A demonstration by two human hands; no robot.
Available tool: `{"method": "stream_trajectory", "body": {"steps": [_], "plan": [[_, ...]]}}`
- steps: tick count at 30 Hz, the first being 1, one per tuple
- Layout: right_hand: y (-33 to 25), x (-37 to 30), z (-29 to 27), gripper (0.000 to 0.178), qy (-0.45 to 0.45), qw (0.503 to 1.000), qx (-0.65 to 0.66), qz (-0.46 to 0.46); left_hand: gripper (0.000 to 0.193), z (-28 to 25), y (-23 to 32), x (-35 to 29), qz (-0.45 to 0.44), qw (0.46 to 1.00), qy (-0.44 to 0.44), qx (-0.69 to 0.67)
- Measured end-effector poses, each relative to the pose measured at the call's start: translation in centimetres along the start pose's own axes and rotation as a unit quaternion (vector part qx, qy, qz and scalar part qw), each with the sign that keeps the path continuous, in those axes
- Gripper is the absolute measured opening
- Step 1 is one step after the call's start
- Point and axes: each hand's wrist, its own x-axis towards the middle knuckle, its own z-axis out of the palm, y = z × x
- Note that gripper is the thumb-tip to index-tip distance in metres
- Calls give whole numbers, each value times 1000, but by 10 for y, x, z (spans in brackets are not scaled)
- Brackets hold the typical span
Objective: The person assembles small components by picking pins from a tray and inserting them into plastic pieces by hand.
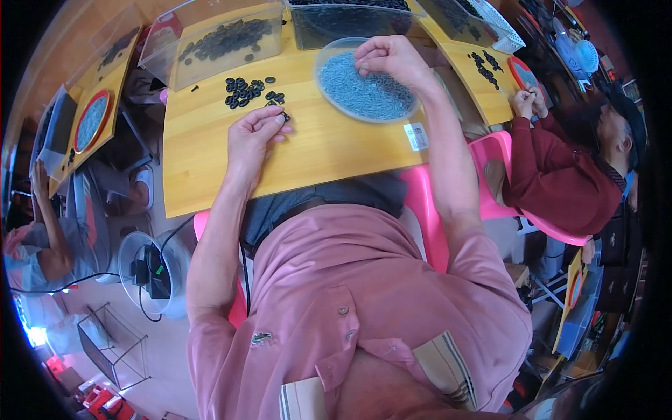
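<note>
Thumb and fingers of my left hand (252, 140) are closed on a small black round piece (286, 117), just above the yellow table and mostly covered by the fingertips. Beyond that hand lies a loose cluster of black ring-shaped pieces (241, 92), with a few more beside it. My right hand (396, 61) is over a round clear bowl (323, 96) filled with thin blue-grey metal pins or screws (364, 91). Its fingers are pinched together, and whatever is between them is too small to make out.
Clear bins of black parts (227, 42) (350, 21) stand along the far side of the yellow table (203, 161). A white label (416, 136) is at its right edge. Co-workers sit left and right at similar tables. A clear bucket (168, 280) holding black adapters stands at lower left.
</note>
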Motion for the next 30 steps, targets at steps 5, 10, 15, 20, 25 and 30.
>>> {"method": "stream_trajectory", "body": {"steps": [5, 10, 15, 20, 25, 30], "plan": [[-9, -1, 9, 18, -3, 1000, 24, -4, 22, 0, 0, -3, -2, 1000, -5, -22], [-18, -6, 63, 16, -37, 993, 92, -57, 20, 4, -6, -3, -15, 999, -6, -51], [-29, -20, 107, 15, -43, 995, 25, -83, 18, 5, -10, -3, -10, 995, -17, -94], [-29, -24, 115, 16, -18, 993, -33, -110, 16, 7, -6, -4, -18, 991, 5, -135], [-27, -23, 120, 16, 9, 992, -22, -122, 16, 7, -7, -4, -13, 985, 10, -174], [-29, -24, 122, 16, 23, 992, -22, -123, 17, 9, -8, -5, -8, 983, 12, -181]]}}
